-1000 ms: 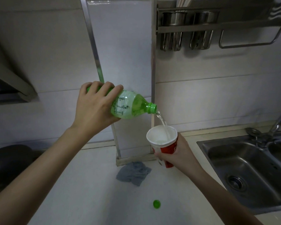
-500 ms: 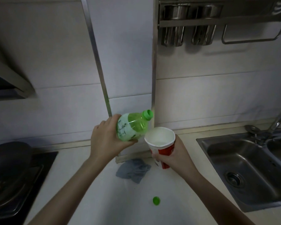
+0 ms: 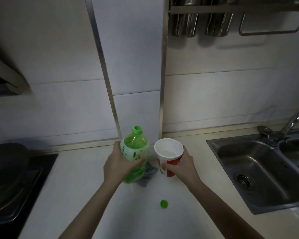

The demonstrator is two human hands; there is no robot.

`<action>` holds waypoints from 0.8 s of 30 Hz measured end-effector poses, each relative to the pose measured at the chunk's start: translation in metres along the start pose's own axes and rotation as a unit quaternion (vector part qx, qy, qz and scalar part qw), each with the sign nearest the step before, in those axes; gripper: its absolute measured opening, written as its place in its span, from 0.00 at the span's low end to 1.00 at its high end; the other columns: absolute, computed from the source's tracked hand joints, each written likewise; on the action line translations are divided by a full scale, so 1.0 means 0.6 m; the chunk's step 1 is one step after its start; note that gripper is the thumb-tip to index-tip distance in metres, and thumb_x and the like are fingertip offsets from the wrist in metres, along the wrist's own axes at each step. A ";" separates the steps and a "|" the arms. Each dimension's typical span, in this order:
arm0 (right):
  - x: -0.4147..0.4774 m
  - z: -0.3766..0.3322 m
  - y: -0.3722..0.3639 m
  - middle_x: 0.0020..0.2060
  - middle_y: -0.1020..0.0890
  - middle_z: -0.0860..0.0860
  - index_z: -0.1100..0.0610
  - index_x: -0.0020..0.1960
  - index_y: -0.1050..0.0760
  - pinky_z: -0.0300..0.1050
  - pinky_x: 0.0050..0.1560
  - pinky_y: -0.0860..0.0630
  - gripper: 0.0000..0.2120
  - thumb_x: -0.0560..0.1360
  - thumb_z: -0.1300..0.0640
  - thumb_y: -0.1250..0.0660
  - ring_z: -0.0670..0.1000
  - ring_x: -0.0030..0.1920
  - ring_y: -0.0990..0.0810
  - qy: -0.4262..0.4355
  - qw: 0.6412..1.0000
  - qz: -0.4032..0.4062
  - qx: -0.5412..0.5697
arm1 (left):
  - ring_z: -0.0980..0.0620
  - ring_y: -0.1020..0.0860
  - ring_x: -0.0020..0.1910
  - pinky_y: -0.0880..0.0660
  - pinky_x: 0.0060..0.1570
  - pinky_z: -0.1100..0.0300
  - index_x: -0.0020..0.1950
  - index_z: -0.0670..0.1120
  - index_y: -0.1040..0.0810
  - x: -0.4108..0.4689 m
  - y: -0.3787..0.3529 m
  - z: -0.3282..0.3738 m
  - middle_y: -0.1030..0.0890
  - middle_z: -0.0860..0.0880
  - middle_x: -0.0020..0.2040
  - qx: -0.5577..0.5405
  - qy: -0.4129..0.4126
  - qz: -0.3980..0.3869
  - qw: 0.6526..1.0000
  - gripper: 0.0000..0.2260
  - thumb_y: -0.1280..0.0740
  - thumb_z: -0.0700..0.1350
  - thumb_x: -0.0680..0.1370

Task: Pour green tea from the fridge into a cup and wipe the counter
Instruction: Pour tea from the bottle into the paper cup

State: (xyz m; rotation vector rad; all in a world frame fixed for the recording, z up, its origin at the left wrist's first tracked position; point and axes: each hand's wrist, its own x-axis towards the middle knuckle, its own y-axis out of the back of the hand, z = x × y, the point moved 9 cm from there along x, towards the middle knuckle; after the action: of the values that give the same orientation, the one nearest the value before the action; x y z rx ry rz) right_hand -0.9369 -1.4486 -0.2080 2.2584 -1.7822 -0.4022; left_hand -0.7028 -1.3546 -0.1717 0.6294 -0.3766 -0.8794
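My left hand (image 3: 118, 165) grips a green tea bottle (image 3: 135, 147) that stands nearly upright with its mouth uncapped, low over the white counter (image 3: 97, 195). My right hand (image 3: 181, 165) holds a red and white paper cup (image 3: 168, 149) just right of the bottle; pale liquid shows inside the cup. A grey cloth (image 3: 149, 175) lies crumpled on the counter between and behind the bottle and cup, partly hidden. The green bottle cap (image 3: 164, 204) lies loose on the counter nearer to me.
A steel sink (image 3: 259, 169) with a tap (image 3: 290, 123) is set into the counter on the right. A black hob with a dark pan (image 3: 7, 163) sits at the left. A utensil rack (image 3: 214, 18) hangs on the tiled wall above.
The bottle has swung from a pouring tilt back to upright and dropped toward the counter. The pouring stream has stopped. The cup has come lower, with my right hand still round it.
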 end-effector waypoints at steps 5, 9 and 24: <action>0.001 0.061 -0.019 0.56 0.23 0.51 0.48 0.60 0.33 0.56 0.61 0.26 0.42 0.47 0.44 0.27 0.56 0.60 0.27 -0.053 0.998 0.036 0.022 | 0.50 0.20 0.48 0.20 0.47 0.52 0.57 0.55 0.33 -0.015 -0.059 -0.041 0.21 0.56 0.50 -0.010 0.014 -0.036 0.999 0.35 0.21 0.63 0.58; 0.004 0.117 -0.040 0.57 0.23 0.54 0.54 0.63 0.32 0.57 0.62 0.28 0.40 0.54 0.52 0.21 0.58 0.60 0.26 -0.080 0.996 0.029 -0.004 | 0.51 0.21 0.50 0.21 0.49 0.53 0.57 0.57 0.34 -0.033 -0.104 -0.081 0.23 0.58 0.50 -0.035 0.022 -0.061 0.997 0.35 0.19 0.61 0.58; 0.026 0.236 -0.090 0.53 0.22 0.55 0.55 0.61 0.30 0.33 0.32 0.24 0.35 0.57 0.55 0.19 0.57 0.53 0.23 -0.082 0.996 0.022 -0.015 | 0.65 0.22 0.49 0.26 0.43 0.70 0.52 0.64 0.32 -0.086 -0.186 -0.170 0.20 0.62 0.50 -0.115 0.037 -0.089 0.989 0.32 0.16 0.52 0.58</action>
State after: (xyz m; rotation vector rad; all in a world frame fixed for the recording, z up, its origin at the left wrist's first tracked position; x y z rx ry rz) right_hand -0.9350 -1.4533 -0.3601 2.2189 -1.8856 -0.6183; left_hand -0.7436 -1.3305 -0.3239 0.4847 -0.1494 -1.0487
